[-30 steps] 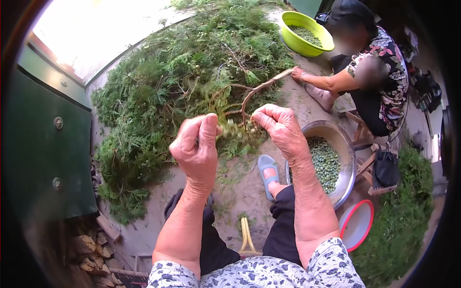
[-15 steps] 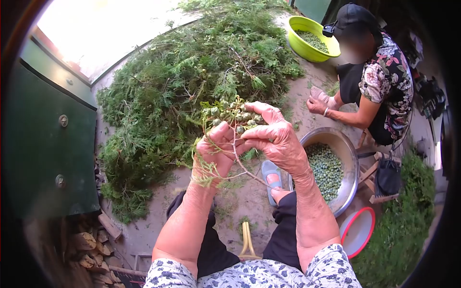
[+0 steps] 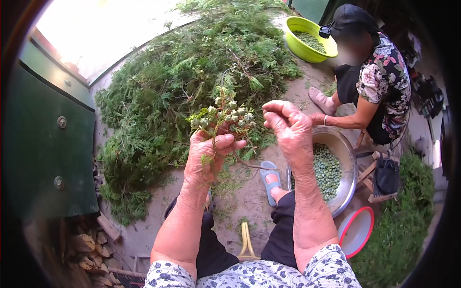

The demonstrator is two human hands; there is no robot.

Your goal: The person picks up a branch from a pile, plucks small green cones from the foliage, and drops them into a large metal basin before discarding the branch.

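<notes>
A small conifer sprig with a cluster of pale green cones stands upright in my left hand, whose fingers are wrapped round its stem. To the right of the sprig, apart from it, is my right hand. Its fingers are curled with the thumb against them; anything held between the fingertips is too small to make out. Below and behind my right hand lies a metal basin that holds many green cones.
A large heap of green branches covers the floor ahead. At the right a co-worker sits near a yellow-green basin of cones. A red-rimmed bowl, more greenery and firewood lie nearer.
My right hand has left the sprig and moved right. My left hand still holds the sprig, now turned more upright. The co-worker's hand has moved down towards the metal basin.
</notes>
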